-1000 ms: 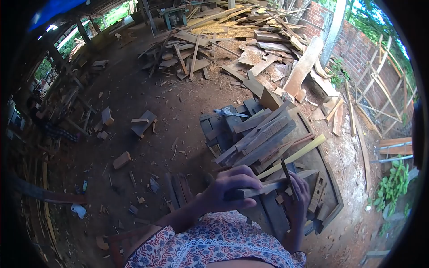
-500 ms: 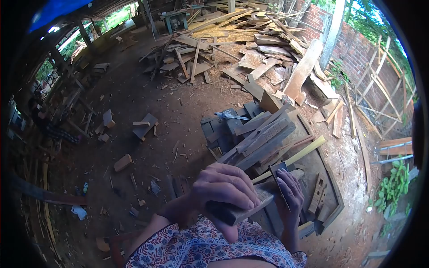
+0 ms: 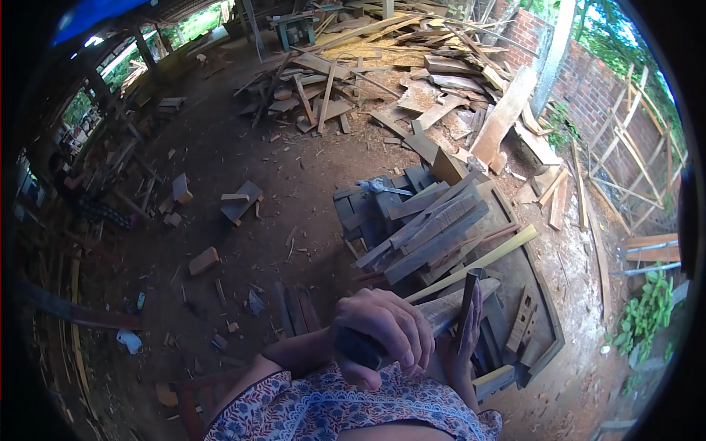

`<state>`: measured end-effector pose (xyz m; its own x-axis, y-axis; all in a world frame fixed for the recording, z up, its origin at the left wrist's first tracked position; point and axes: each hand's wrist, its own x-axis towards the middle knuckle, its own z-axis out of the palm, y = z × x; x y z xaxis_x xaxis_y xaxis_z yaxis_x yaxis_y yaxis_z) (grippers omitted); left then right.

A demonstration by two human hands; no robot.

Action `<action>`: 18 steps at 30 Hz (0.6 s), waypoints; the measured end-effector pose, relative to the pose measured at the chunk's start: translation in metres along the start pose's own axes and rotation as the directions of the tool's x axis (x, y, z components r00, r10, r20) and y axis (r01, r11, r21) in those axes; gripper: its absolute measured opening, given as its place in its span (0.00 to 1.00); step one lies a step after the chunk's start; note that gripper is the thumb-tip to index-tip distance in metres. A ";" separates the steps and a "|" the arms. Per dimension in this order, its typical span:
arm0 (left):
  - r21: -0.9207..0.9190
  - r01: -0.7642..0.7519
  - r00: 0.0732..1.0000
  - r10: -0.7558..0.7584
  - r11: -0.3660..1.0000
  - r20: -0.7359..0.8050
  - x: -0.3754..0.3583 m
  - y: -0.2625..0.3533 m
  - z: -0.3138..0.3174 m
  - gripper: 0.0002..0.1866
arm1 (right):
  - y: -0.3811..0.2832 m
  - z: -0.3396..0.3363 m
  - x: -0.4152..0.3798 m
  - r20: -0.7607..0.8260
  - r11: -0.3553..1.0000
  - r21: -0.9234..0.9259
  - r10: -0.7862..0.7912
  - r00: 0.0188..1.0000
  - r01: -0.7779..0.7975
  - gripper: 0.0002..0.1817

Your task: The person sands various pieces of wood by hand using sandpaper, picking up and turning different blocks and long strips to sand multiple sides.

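Note:
My left hand (image 3: 386,327) is wrapped around a dark block (image 3: 357,349) with a rounded dark end, low in front of my body. Its far side is hidden by my fingers. Opposite it, my right hand (image 3: 467,331) holds a thin, flat dark plate (image 3: 468,298) upright against its straight fingers, and the plate shows nearly edge-on. Both hands overlap the near edge of a low workbench. A pale wooden piece (image 3: 482,290) shows behind the plate.
Stacked dark boards (image 3: 437,231) and a long pale strip (image 3: 489,257) lie on the bench. A slotted wooden block (image 3: 522,320) rests at its right. Lumber (image 3: 441,103) is heaped ahead; offcuts (image 3: 204,261) dot the dirt floor. A person (image 3: 73,187) sits far left.
The plate has turned from showing its broad face to nearly edge-on, and my right hand has straightened. My left hand has tipped with the block, so less of the block's top shows.

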<state>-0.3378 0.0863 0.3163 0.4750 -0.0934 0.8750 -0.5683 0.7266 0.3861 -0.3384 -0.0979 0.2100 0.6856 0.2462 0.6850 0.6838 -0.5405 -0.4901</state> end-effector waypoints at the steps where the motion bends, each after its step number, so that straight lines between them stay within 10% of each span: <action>1: 0.008 0.001 1.000 -0.001 1.000 0.000 -0.003 0.004 -0.001 0.21 | -0.004 0.000 0.002 0.002 1.000 0.008 0.029 1.000 -0.029 0.29; 18: 0.061 0.153 0.988 -0.154 0.986 0.014 0.014 0.010 -0.032 0.21 | -0.011 0.015 0.028 -0.018 0.976 0.104 0.196 0.980 -0.194 0.35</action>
<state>-0.3153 0.1143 0.3229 0.5472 -0.2141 0.8092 -0.5290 0.6607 0.5325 -0.3226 -0.0728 0.2265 0.8019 0.1203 0.5853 0.5605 -0.4909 -0.6670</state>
